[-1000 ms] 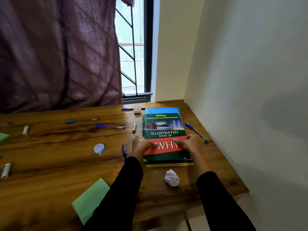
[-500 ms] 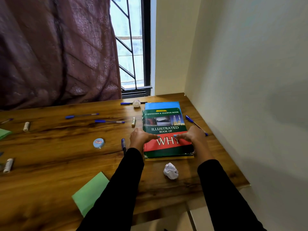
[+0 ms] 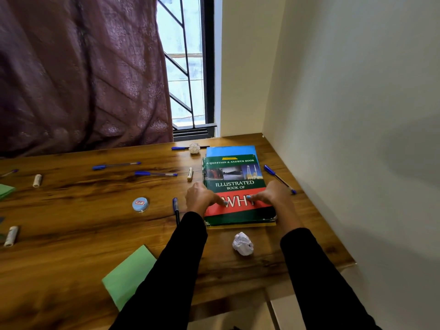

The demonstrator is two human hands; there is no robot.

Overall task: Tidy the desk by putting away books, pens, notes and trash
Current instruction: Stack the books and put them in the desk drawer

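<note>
While both hands rest on it, the green and red book [image 3: 234, 186] lies flat near the far right corner of the surface [image 3: 71, 222], on top of a blue book [image 3: 229, 150] and a yellow one whose edge peeks out at the near side. A crumpled paper ball [image 3: 242, 243] sits just beside the stack, toward the near edge. A blue pen [image 3: 279, 178] lies between the stack and the right edge. A dark pen [image 3: 176, 210] lies just left of the left wrist, and a small white tube [image 3: 189, 174] lies near the top left of the book. Another paper ball [image 3: 194, 148] and a pen [image 3: 179, 148] sit by the far edge. Two more blue pens [image 3: 116, 165] lie further left, with a round blue tin [image 3: 140, 204], two white rolls [image 3: 37, 181] and a green note pad [image 3: 128, 275] by the near edge.

Since a moment ago the stack and the hands sit in the same spot, and the fingers have hardly moved.

The left hand [image 3: 198, 198] has its fingers curled at the book's left side, thumb laid flat on the cover. The right hand [image 3: 271, 195] does the same at the right side. Both thumbs point at each other over the big white letters and almost meet.
</note>
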